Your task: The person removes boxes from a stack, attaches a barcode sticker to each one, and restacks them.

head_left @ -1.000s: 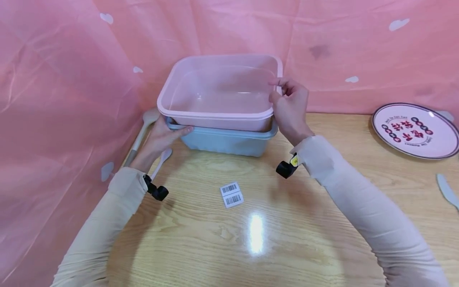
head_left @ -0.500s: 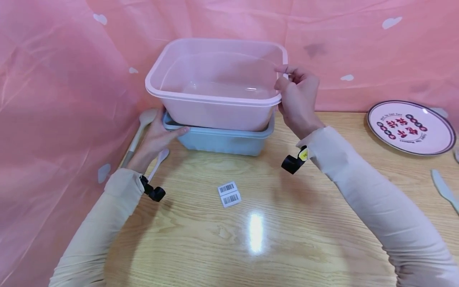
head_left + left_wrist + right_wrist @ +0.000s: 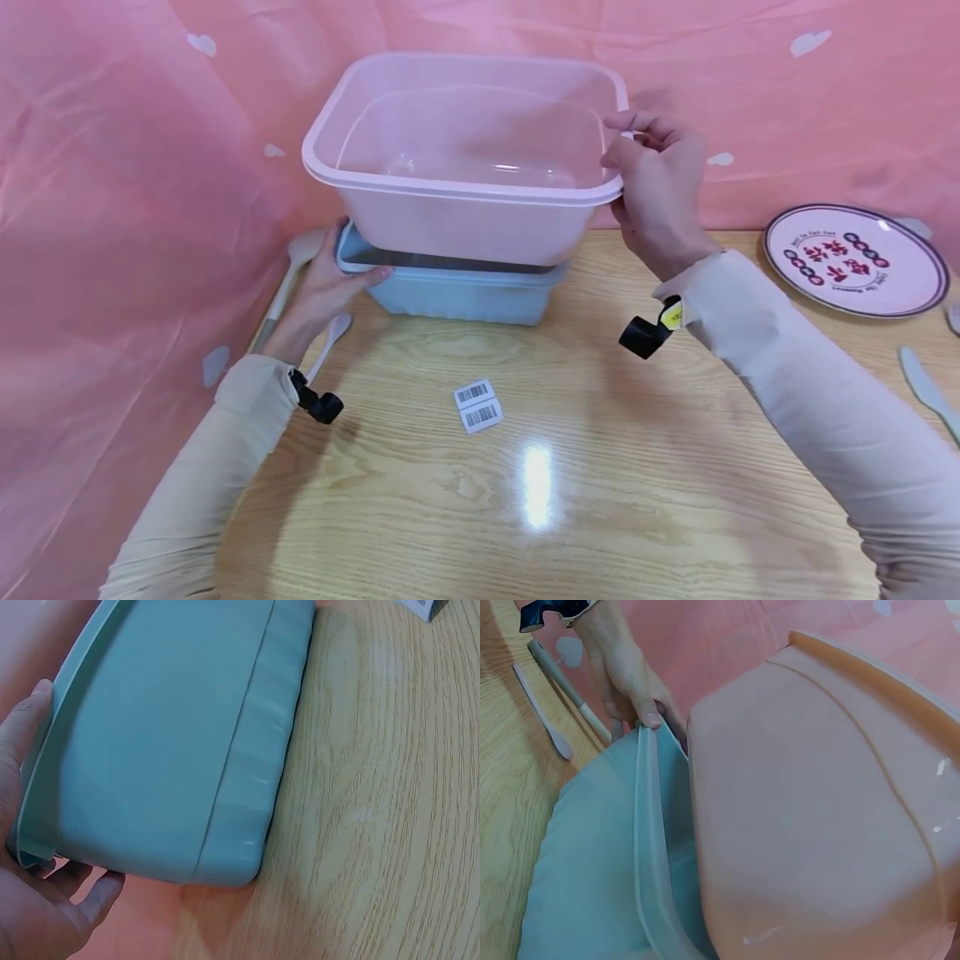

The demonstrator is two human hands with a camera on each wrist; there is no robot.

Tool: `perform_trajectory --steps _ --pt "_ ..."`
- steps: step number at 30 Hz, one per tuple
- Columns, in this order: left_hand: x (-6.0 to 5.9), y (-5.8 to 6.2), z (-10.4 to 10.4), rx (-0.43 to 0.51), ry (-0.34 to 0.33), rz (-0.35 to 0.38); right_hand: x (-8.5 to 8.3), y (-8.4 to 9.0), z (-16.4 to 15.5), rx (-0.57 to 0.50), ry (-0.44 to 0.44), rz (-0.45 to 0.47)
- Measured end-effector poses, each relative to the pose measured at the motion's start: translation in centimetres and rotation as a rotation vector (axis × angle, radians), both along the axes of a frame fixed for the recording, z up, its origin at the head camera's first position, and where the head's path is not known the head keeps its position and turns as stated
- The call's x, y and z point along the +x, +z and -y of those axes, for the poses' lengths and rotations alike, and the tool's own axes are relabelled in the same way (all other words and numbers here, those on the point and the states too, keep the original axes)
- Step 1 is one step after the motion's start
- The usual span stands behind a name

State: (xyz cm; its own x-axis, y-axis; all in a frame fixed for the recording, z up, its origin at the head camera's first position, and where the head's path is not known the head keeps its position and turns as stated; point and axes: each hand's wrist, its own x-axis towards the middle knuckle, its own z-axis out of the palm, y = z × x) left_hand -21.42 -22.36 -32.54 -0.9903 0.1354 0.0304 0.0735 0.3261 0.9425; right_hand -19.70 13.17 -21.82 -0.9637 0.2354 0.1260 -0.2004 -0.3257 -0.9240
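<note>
A translucent pink tub (image 3: 465, 208) hangs tilted just above a pale blue tub (image 3: 450, 296) that stands on the wooden table. My right hand (image 3: 630, 146) pinches the pink tub's right rim near the far corner. My left hand (image 3: 337, 279) grips the blue tub's left end, thumb on the rim. In the left wrist view the blue tub (image 3: 180, 735) fills the frame, with my left hand (image 3: 30, 900) wrapped round its end. The right wrist view shows the pink tub (image 3: 802, 825) raised out of the blue tub (image 3: 600, 862), and my left hand (image 3: 630, 675) beyond.
A pink printed plate (image 3: 855, 260) lies at the right rear of the table (image 3: 600, 467). A wooden spoon (image 3: 288, 275) and a small white spoon (image 3: 330, 333) lie by my left hand. Barcode stickers (image 3: 477, 406) sit mid-table. A pale utensil (image 3: 926, 392) lies far right. Pink cloth hangs behind and left.
The pink tub has risen out of the blue tub, carried up and slightly right by my right hand. My left hand has stayed on the blue tub.
</note>
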Motion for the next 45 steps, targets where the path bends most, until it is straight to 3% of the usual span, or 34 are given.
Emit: perform_trajectory --steps 6,14,23,37,45 --pt "-0.1 0.0 0.1 -0.021 0.006 0.009 0.6 0.1 -1.6 -0.103 0.023 -0.029" --pt "0.2 0.5 0.6 -0.128 0.052 0.044 1.7 0.3 -3.7 -0.179 0.053 -0.078" --pt "0.4 0.5 0.9 -0.121 0.061 0.021 2.7 0.6 -7.0 -0.327 0.02 -0.101" --pt "0.9 0.6 1.0 -0.16 0.079 0.06 4.3 -0.5 -12.7 -0.363 0.045 -0.093" --pt "1.2 1.0 1.1 -0.17 0.082 0.072 3.8 -1.5 -15.7 -0.379 -0.05 -0.144"
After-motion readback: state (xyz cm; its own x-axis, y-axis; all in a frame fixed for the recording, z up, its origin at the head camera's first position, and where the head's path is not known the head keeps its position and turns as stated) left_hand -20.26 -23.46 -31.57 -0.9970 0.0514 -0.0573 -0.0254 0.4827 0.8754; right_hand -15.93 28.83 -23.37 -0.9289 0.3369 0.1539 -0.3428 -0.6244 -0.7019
